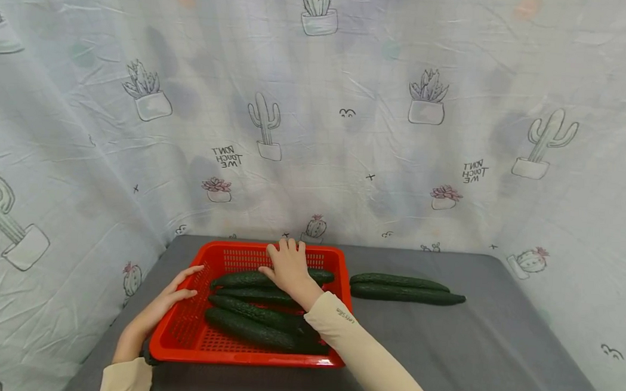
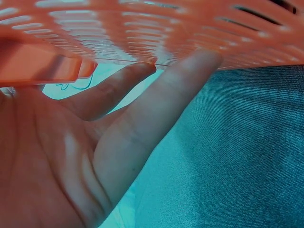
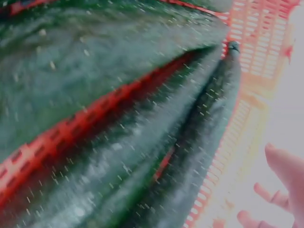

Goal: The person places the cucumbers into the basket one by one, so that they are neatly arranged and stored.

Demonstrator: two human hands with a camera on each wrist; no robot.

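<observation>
A red plastic basket (image 1: 249, 358) with slotted walls holds several long dark green cucumbers (image 1: 261, 331), lying side by side. My left hand (image 1: 163, 306) is at the basket's left side, its fingers stretched out over the rim. The left wrist view shows straight fingers (image 2: 142, 118) close against the slotted red wall. Over the far part of the basket, my right hand (image 1: 291, 269) reaches with spread fingers and nothing in its grasp. Cucumbers (image 3: 109, 156) fill much of the right wrist view, with that hand's fingers (image 3: 285, 166) apart from them at the right edge.
Two more cucumbers (image 1: 404, 292) lie together on the grey-covered table (image 1: 443, 347), just right of the basket. A pale curtain (image 1: 349, 132) printed with cactus drawings hangs behind the table and along both sides.
</observation>
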